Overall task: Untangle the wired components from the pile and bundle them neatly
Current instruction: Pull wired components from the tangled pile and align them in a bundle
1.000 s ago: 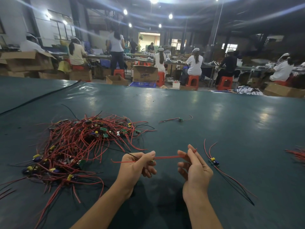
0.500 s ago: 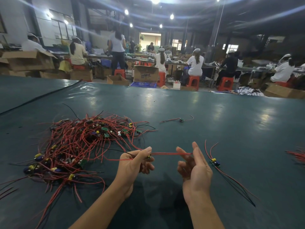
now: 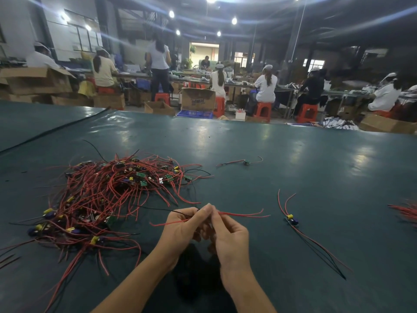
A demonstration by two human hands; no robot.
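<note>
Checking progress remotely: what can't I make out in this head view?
Head view: middle of held wires hidden behind left hand and right hand.
Head view: red bundle cut off by right edge, blurred.
Head view: pile, overlapping strands too small to trace singly.

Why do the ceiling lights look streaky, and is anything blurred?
Head view: ceiling lamps smear into bluish streaks, likely lens flare; pale glare patches sit on the green table; the red wires at the right edge look blurred.
</note>
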